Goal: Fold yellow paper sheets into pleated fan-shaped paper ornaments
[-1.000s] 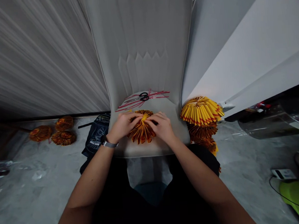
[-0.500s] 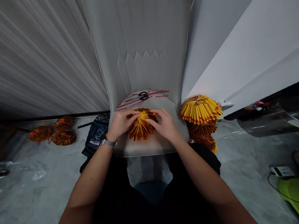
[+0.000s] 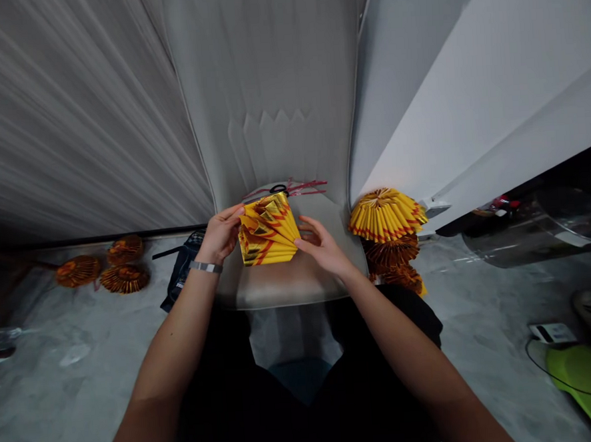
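Observation:
A yellow pleated paper fan [image 3: 269,232] with red stripes and gold patches is tilted up over the seat of a grey chair [image 3: 323,272]. My left hand [image 3: 223,235] is closed on its left edge, thumb in front. On the other side, my right hand [image 3: 322,246] holds the right edge where the folds draw together; the thumb touches the paper and the fingers curve beside it. Behind the fan lie black-handled scissors [image 3: 277,189], partly hidden, and thin red-pink ties [image 3: 308,185].
To the right of the chair is a stack of pleated paper rosettes [image 3: 386,215]. Several more rosettes [image 3: 125,278] lie on the floor at left, near a dark bag [image 3: 178,271]. A green object [image 3: 583,377] with a cable is at lower right.
The pleated paper was round and flat on the seat, dark gold side up. It is now lifted and turned, showing its yellow side. My left hand has shifted to its left edge.

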Demonstrator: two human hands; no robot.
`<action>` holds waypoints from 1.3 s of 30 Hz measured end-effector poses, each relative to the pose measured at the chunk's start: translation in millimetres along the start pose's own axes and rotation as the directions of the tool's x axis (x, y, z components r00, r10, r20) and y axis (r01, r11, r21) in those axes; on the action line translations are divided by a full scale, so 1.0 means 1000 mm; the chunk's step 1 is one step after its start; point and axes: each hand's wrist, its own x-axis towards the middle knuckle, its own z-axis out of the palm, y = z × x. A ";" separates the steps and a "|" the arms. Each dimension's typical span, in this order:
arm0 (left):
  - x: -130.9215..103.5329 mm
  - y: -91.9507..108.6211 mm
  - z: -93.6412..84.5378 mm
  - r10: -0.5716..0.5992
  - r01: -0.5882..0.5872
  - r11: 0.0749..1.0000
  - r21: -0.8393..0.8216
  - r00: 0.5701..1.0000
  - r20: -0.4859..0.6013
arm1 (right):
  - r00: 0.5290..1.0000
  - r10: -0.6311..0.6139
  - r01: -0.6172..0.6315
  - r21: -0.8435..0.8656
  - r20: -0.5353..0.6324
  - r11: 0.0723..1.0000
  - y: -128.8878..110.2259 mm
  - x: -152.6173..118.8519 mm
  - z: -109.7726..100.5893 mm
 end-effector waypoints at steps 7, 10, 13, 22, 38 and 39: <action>-0.005 -0.005 0.007 -0.139 0.144 0.983 -0.112 0.989 0.059 | 0.990 0.116 -0.128 0.177 0.076 0.976 -0.011 -0.005 0.008; -0.004 -0.005 0.008 -0.136 0.143 0.983 -0.119 0.989 0.064 | 0.986 0.155 -0.164 0.195 0.065 0.967 -0.013 -0.003 0.007; -0.004 0.001 0.010 -0.119 0.120 0.987 -0.109 0.993 0.009 | 0.996 0.076 -0.071 0.102 -0.038 0.992 -0.017 0.001 0.003; -0.072 0.062 0.042 0.412 -0.309 0.759 0.573 0.909 -0.055 | 0.736 -0.676 0.600 -0.475 0.014 0.644 -0.074 -0.029 0.014; -0.031 0.013 0.037 0.354 -0.532 0.476 0.701 0.845 0.401 | 0.919 -0.394 0.226 -0.829 0.007 0.512 -0.021 0.008 0.020; -0.032 0.013 0.036 0.360 -0.547 0.464 0.697 0.835 0.416 | 0.914 -0.405 0.231 -0.829 0.006 0.509 -0.019 0.010 0.021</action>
